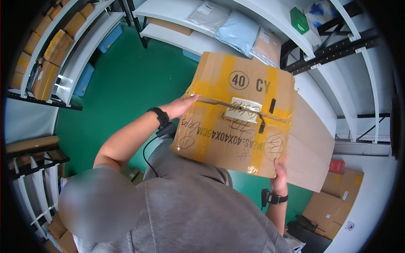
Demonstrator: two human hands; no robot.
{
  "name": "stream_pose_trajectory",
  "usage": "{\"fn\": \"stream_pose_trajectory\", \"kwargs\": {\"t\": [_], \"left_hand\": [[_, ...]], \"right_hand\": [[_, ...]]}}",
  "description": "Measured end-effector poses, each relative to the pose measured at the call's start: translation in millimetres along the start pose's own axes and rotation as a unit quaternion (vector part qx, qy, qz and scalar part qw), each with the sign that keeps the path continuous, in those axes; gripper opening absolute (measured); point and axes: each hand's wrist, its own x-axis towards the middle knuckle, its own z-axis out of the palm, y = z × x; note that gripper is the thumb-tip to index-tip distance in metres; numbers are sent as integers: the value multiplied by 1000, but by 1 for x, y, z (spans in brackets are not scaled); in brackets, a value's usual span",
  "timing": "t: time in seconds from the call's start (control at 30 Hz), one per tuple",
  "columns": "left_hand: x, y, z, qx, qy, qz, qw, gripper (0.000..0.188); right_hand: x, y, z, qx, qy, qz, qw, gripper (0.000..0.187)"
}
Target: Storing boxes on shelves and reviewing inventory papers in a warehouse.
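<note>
A large brown cardboard box (236,114) with yellow tape strips and a white label is held up in front of a grey-shirted chest. My left hand (179,106) lies flat against the box's left side near its top edge. My right hand (279,172) grips the box's lower right corner from underneath. Both wrists wear black bands, and a thin black cable hangs from the left one. One box flap (310,147) sticks out to the right.
White shelves (198,42) ahead carry grey and blue mailer bags, a padded envelope and a green box (299,20). Left shelves hold several cardboard boxes (58,46), with blue bins (83,79) below on the green floor. More cardboard boxes (337,198) lie at lower right.
</note>
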Motion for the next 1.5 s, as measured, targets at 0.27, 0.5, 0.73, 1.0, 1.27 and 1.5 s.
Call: {"fn": "stream_pose_trajectory", "kwargs": {"t": [0.27,0.5,0.73,1.0,1.27,1.5], "left_hand": [[-142,2,-206,-21,50,24,998,58],[-174,-35,-355,-139,79,26,987,59],[-200,-94,-760,-109,140,34,984,59],[-240,-57,-1132,-21,113,80,990,72],[-169,5,-1187,17,59,-17,998,80],[102,148,-1202,35,12,-150,988,77]], "right_hand": [[3,31,239,-43,-63,-8,997,74],[106,39,373,-81,-142,10,986,74],[269,158,735,-133,-138,54,980,79],[374,239,1097,-170,-39,86,981,72],[466,209,1105,-223,6,157,962,88],[716,181,1016,-192,81,218,954,90]]}}
